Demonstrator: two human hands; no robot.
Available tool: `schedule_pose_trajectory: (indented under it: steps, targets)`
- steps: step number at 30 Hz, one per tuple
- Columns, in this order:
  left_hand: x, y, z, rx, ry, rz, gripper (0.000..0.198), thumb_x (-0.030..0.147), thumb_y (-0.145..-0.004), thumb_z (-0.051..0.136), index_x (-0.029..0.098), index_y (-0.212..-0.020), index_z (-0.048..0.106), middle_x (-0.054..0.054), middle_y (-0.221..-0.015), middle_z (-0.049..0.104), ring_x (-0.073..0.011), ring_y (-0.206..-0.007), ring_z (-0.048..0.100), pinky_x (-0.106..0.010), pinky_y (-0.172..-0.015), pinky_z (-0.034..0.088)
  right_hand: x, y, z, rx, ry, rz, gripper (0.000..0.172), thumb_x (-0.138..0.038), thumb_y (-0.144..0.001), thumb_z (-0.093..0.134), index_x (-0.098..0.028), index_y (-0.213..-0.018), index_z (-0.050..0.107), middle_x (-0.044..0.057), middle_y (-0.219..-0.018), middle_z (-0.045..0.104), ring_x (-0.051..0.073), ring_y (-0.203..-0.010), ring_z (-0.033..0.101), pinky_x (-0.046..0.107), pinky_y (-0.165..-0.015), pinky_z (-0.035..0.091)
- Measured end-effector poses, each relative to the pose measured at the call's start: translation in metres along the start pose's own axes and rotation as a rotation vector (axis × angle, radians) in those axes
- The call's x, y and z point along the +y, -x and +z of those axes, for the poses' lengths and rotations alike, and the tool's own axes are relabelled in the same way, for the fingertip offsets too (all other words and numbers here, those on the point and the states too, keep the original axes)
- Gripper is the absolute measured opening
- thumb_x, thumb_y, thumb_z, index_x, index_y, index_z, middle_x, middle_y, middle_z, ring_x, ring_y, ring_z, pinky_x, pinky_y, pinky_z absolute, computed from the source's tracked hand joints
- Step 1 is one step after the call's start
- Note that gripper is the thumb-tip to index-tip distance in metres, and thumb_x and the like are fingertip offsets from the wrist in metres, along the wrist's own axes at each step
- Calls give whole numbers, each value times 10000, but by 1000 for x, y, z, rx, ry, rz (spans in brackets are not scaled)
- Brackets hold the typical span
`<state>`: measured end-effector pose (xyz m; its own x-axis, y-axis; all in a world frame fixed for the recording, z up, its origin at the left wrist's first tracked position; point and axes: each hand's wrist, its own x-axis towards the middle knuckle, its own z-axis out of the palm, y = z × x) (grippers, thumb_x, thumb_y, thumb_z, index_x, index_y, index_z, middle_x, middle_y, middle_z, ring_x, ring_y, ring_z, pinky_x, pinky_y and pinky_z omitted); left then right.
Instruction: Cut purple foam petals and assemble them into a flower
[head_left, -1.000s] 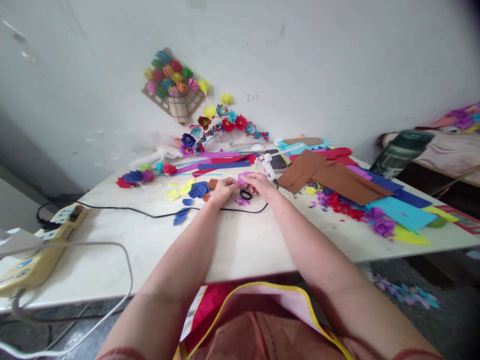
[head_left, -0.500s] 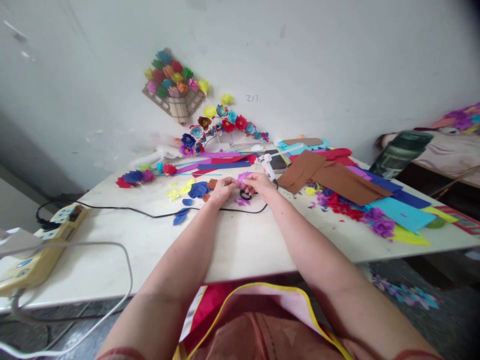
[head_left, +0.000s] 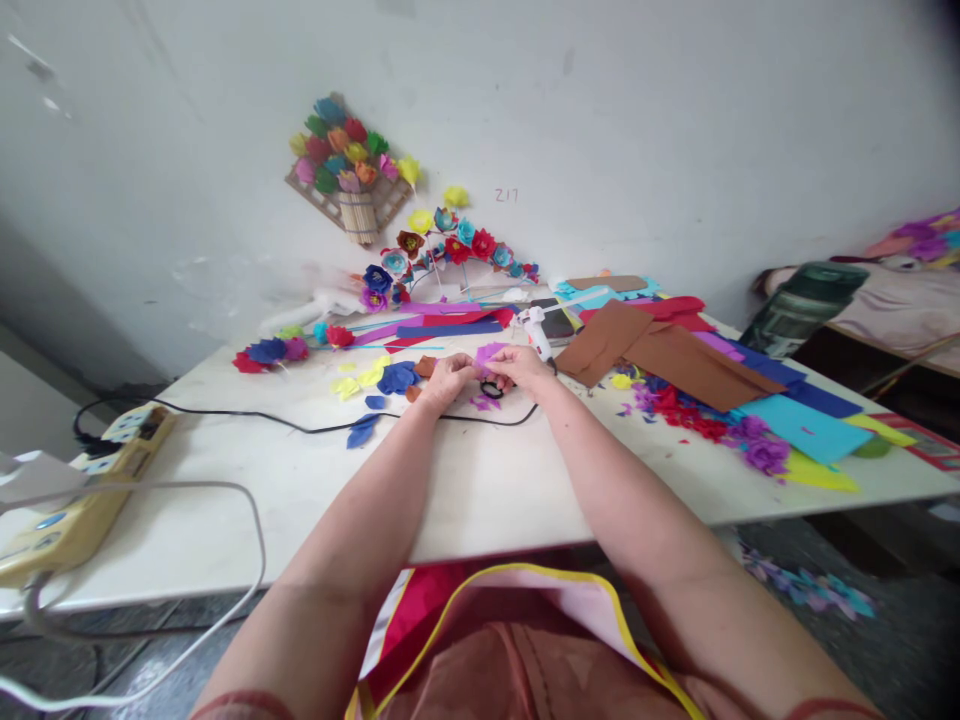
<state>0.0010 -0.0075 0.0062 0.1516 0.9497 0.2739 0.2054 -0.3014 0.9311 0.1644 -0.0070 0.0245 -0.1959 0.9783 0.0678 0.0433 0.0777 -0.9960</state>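
Note:
Both my hands meet over the middle of the white table (head_left: pixel 480 490). My left hand (head_left: pixel 448 378) and my right hand (head_left: pixel 523 367) pinch a small purple paper piece (head_left: pixel 489 353) between their fingertips, just above the tabletop. Under them lie black scissors (head_left: pixel 492 390) and purple paper scraps (head_left: pixel 482 404). A white glue gun (head_left: pixel 537 332) stands just behind my right hand. Blue paper petals (head_left: pixel 396 379) lie left of my left hand.
Brown, blue, red and cyan paper sheets (head_left: pixel 675 360) cover the right side. Paper flowers (head_left: pixel 442 250) line the wall, a flower basket (head_left: pixel 349 170) hangs above. A black cord (head_left: pixel 262 418) crosses the table to a yellow power strip (head_left: pixel 90 480) at left.
My hands have barely shifted; the fingers keep working the purple piece, and the view moved up slightly.

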Motion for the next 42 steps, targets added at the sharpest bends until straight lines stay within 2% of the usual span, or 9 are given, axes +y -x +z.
schedule_pose_trajectory:
  steps: [8, 18, 32, 42]
  targets:
    - [-3, 0, 2, 9, 267, -53, 329, 375, -549, 784, 152, -702, 596, 5, -639, 620, -104, -563, 533, -264, -614, 440, -4, 3, 4, 19, -56, 27, 179, -49, -738, 694, -135, -620, 590, -1, -507, 642, 67, -354, 529, 149, -331, 426]
    - [-2, 1, 1, -3, 330, -71, 435, 425, -498, 844, 143, -716, 594, 15, -597, 609, -95, -535, 550, -253, -588, 441, -2, 2, 3, 6, -89, 37, 170, -9, -745, 628, -136, -640, 584, -4, -493, 640, 70, -352, 531, 148, -340, 439]
    - [-2, 1, -1, 7, 359, -95, 438, 416, -488, 855, 142, -718, 602, 8, -613, 624, -93, -513, 540, -256, -567, 442, 4, -3, -1, -35, -183, 40, 83, -57, -719, 626, -132, -754, 624, 4, -505, 654, 82, -366, 538, 164, -368, 450]
    - [-2, 2, -2, -16, 486, -96, 377, 319, -519, 843, 129, -778, 647, -5, -658, 652, -104, -564, 591, -278, -646, 492, 6, -5, -4, -74, -295, 42, 131, -58, -699, 612, -133, -805, 630, 14, -536, 665, 100, -412, 571, 190, -431, 488]
